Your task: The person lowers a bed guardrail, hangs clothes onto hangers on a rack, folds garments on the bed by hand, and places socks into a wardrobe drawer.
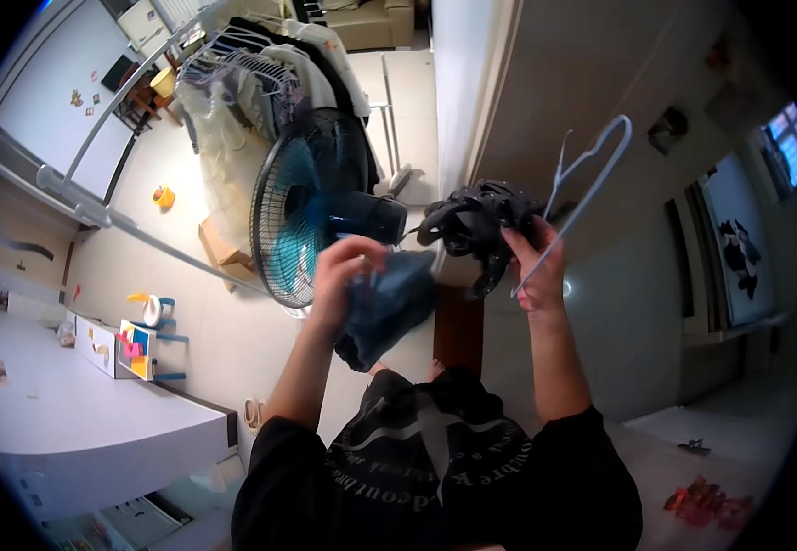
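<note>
My left hand is closed on a dark blue-grey cloth, which hangs down beside its fingers and is partly blurred. To the right, my right hand grips a bunched black item with straps or loops; its exact kind is unclear. A white wire hanger also rests in that hand, its hook pointing up and to the right. The cloth hangs below and left of the black bundle. Just beyond my left hand stands a fan with blue blades.
Clothes hang on a metal rack behind the fan. A cardboard box sits on the floor by the fan. At the left are a small toy table and a white counter. A wall edge rises ahead.
</note>
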`<state>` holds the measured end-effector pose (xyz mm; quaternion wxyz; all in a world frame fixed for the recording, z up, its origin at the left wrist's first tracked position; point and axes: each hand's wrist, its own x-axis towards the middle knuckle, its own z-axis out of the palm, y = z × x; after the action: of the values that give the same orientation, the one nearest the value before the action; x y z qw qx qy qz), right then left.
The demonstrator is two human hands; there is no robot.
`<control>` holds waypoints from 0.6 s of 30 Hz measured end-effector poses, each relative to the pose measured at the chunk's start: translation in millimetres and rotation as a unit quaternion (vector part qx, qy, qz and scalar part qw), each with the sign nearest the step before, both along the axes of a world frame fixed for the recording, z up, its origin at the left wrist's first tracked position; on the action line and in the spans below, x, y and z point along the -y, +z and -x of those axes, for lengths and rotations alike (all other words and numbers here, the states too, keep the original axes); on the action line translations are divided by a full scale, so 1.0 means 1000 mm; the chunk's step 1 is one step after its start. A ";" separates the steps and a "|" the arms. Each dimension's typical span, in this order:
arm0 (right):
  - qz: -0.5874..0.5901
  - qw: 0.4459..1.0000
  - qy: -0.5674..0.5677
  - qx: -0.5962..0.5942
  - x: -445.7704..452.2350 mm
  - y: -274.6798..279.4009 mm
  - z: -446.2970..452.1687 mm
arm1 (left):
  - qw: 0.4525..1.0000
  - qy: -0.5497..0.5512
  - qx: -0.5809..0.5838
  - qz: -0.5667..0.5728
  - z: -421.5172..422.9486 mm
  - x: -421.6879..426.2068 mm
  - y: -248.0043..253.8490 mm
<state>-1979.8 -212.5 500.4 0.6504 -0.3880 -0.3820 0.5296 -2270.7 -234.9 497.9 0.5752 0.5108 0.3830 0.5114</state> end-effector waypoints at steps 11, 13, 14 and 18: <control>0.034 0.992 0.044 0.111 0.013 0.024 -0.027 | 0.991 -0.015 -0.116 -0.069 -0.105 -0.025 -0.019; 0.029 0.995 -0.025 0.094 0.010 0.022 -0.052 | 0.999 -0.026 -0.014 0.014 -0.093 -0.028 -0.022; 0.026 0.994 -0.059 0.086 0.008 0.020 -0.065 | 0.997 -0.031 0.037 0.056 -0.083 -0.031 -0.024; 0.013 0.985 -0.163 0.052 0.001 0.013 -0.102 | 0.991 0.060 0.087 0.082 -0.054 -0.044 -0.025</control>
<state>-1877.3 -213.2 513.2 0.7022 -0.4804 -0.3400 0.4006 -2216.6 -190.8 473.0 0.6150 0.3914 0.4019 0.5541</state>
